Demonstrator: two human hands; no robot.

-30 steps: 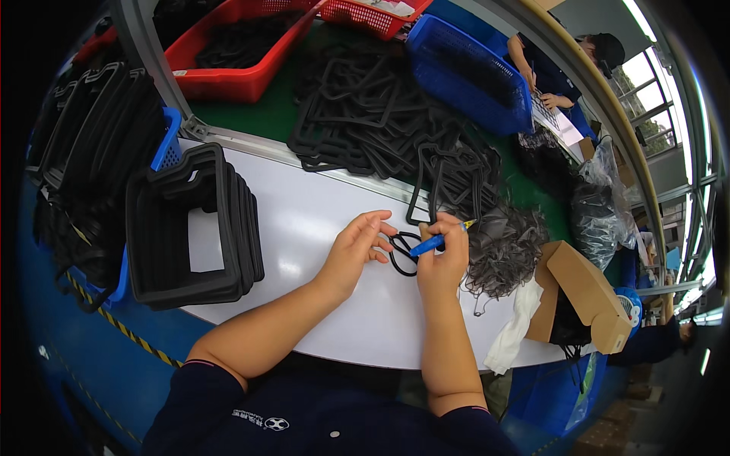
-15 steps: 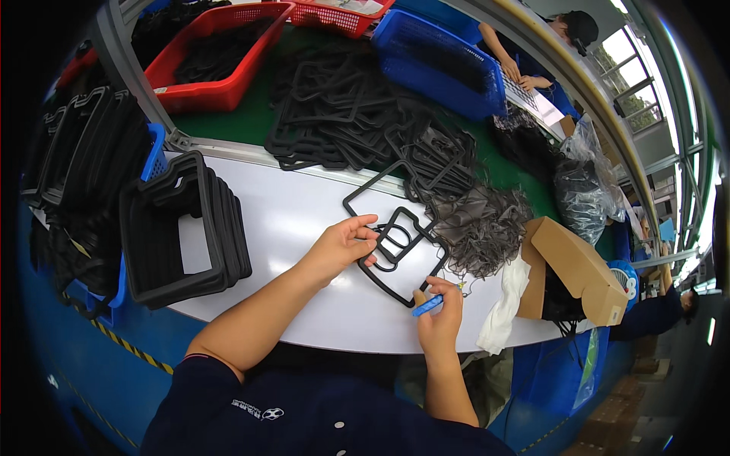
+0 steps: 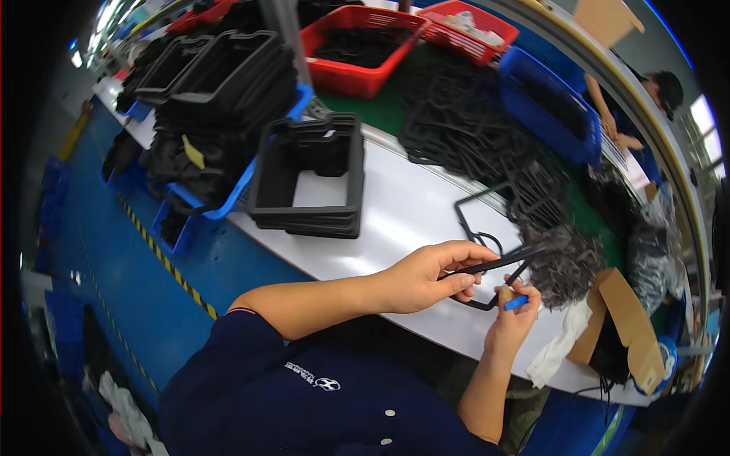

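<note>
My left hand (image 3: 445, 275) is closed on a black rubber-like frame (image 3: 508, 258), pinched between thumb and fingers. The frame is tilted, seen nearly edge-on, above the white tabletop. Just right of it, my right hand (image 3: 511, 319) is closed around a small blue-handled tool (image 3: 516, 302) whose tip I cannot make out. One right fingertip wears a tan cover and sits close to the frame's lower corner. Beyond the hands another thin black frame (image 3: 473, 199) lies on the table, partly hidden by the held one.
A stack of black frames (image 3: 350, 182) stands left on the white table (image 3: 395, 205). Loose frames (image 3: 464, 121) and dark trimmings (image 3: 566, 266) pile beyond. Red (image 3: 365, 76) and blue baskets (image 3: 551, 106) stand behind; a cardboard box (image 3: 627, 327) and white cloth (image 3: 561, 346) lie right. A co-worker sits far right.
My view has swung left, so the scene sits further right. The left hand has lifted and tilted the frame from nearly flat to edge-on. The right hand still holds the blue-handled tool.
</note>
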